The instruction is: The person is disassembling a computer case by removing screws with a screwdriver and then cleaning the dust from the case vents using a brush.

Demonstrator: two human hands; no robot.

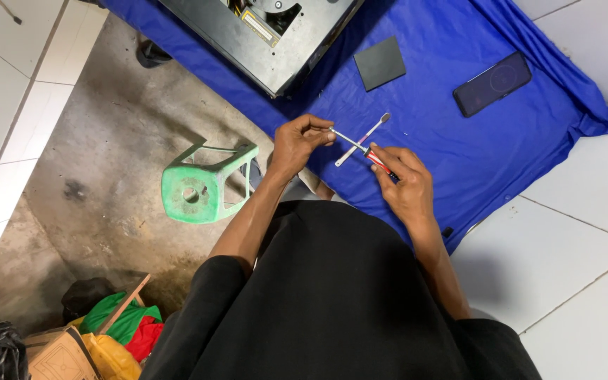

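Note:
My right hand [404, 183] grips a screwdriver with a red handle [378, 160], its metal shaft pointing left. My left hand [297, 144] pinches the shaft's tip between thumb and fingers. Just beyond the hands a toothbrush [366, 136] lies on the blue cloth [487, 148], crossing behind the screwdriver shaft. Both hands hover over the cloth's near edge, above my black-clothed lap.
A black opened device case [262, 35] sits at the cloth's far side. A small dark square plate [380, 63] and a dark phone [492, 83] lie to the right. A green plastic stool [202, 186] lies tipped on the concrete floor at left. Boxes and bags [93, 338] sit bottom left.

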